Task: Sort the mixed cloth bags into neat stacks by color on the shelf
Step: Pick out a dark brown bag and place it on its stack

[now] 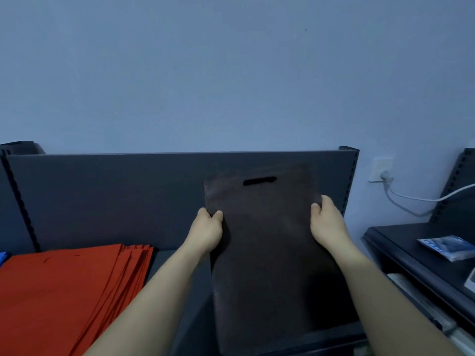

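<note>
A dark brown cloth bag (264, 242) with a slot handle near its top is held flat in front of me over the right part of the dark shelf (180, 283). My left hand (208, 227) pinches its left edge. Its right edge is gripped by my right hand (326, 222), fingers curled over the rim. To the left, a stack of red cloth bags (66, 291) lies on the shelf, fanned slightly at its right side. A sliver of blue cloth (3, 258) shows at the far left edge.
The shelf's dark back panel (115, 196) rises behind the bags. A second dark shelf (401, 247) at the right carries a blue and white packet (447, 247). A wall socket (381, 172) with a white cable is on the blue wall.
</note>
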`<state>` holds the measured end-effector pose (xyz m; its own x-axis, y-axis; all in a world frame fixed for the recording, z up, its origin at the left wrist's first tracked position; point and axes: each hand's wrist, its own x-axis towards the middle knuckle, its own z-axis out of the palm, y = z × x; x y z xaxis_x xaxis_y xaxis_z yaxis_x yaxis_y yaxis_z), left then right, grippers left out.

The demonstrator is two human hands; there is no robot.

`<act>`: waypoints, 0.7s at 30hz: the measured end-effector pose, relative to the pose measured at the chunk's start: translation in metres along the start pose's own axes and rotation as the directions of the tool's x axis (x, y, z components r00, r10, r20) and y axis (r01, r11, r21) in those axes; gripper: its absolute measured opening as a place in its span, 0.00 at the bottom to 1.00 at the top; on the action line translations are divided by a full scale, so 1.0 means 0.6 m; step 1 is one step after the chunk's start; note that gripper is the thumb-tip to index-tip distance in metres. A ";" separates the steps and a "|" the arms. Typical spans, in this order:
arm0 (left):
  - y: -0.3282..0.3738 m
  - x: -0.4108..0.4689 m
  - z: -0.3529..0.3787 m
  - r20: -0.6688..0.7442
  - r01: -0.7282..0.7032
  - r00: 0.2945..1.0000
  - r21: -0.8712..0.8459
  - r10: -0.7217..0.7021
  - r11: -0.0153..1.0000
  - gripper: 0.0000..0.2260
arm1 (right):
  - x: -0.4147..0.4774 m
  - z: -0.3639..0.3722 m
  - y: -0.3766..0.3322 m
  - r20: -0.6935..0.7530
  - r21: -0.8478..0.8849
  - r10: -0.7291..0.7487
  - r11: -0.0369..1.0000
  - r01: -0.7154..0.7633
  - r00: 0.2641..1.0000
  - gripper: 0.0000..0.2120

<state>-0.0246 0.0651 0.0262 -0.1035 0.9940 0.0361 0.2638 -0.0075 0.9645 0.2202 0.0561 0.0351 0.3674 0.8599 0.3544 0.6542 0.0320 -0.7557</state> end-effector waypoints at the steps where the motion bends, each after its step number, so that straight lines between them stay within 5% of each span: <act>1: -0.008 0.004 0.015 0.032 0.053 0.998 0.002 -0.053 0.999 0.14 | 0.006 -0.008 0.011 0.027 -0.057 0.037 0.998 -0.035 0.999 0.17; 10: -0.100 0.034 0.163 0.219 0.337 0.912 0.074 -0.346 0.938 0.25 | 0.026 -0.011 0.171 0.150 -0.223 0.351 0.923 -0.314 0.924 0.17; 21: -0.118 0.070 0.254 0.148 0.291 0.932 0.236 -0.330 0.927 0.11 | 0.070 -0.001 0.252 0.259 -0.253 0.375 0.916 -0.312 0.890 0.13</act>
<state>0.0983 0.1242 -0.0803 -0.0420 0.9454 -0.3231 0.4411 0.3077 0.8431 0.3349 0.0965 -0.0637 0.4013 0.9093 -0.1101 0.6516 -0.3679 -0.6634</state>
